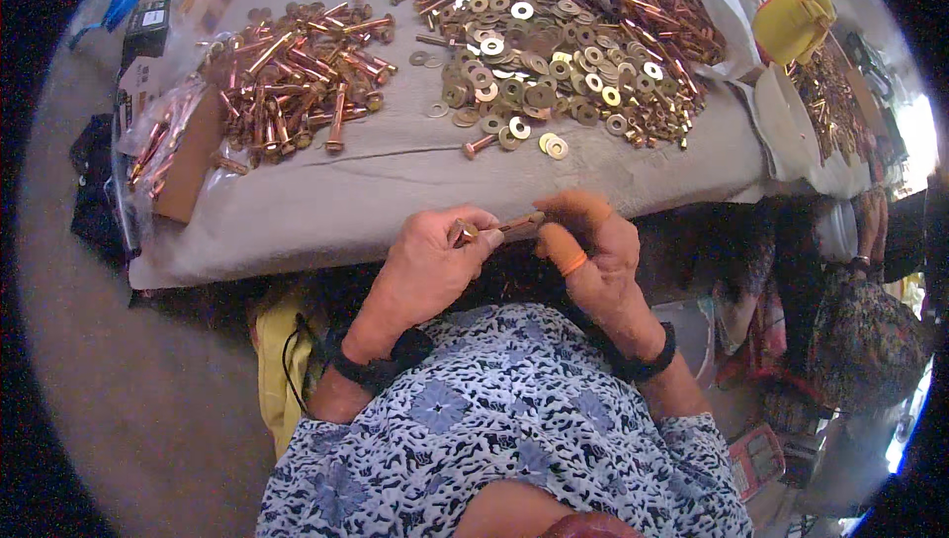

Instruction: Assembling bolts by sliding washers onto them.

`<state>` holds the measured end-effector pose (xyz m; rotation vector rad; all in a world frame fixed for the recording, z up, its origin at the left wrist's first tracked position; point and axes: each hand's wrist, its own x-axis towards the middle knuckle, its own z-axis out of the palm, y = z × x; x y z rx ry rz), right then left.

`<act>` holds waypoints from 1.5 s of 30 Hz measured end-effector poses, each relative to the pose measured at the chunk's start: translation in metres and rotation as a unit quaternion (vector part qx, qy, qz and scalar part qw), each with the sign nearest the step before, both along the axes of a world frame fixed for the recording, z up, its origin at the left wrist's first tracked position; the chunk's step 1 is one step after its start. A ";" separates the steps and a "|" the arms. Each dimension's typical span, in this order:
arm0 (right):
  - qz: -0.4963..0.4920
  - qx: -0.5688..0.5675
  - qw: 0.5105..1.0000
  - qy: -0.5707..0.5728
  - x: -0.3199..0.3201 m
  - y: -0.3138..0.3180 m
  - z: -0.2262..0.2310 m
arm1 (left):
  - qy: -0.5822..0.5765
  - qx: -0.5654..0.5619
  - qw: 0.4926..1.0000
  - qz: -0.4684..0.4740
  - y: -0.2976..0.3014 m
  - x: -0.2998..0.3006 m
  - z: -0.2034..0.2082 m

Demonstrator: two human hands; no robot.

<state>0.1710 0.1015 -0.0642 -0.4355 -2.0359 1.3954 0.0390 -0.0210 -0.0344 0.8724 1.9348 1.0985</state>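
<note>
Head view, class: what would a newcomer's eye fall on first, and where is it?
Probably the broad heap of brassy washers on the grey-covered table, in the picture's upper middle, with a pile of coppery bolts to its left. Next might come the bright orange finger covers on the right hand, at the table's near edge, beside the left hand holding a bolt.

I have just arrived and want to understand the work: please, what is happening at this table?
A person holds a copper-coloured bolt beside the covered table. The left hand grips it near the head; the right hand, wearing orange finger covers, is at its other end. On the table lie a bolt pile at left and, farther right, loose washers.
</note>
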 end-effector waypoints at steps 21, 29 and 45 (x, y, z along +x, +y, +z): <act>-0.014 -0.015 0.997 -0.075 0.007 0.001 -0.006 | 0.165 -0.016 0.983 0.075 -0.003 -0.036 0.012; -0.030 0.010 0.996 -0.078 0.008 0.000 -0.006 | 0.184 0.221 0.912 0.291 -0.030 -0.126 0.107; -0.122 0.361 0.910 -0.162 -0.039 0.036 0.017 | -0.313 0.146 0.936 0.074 -0.005 -0.023 0.017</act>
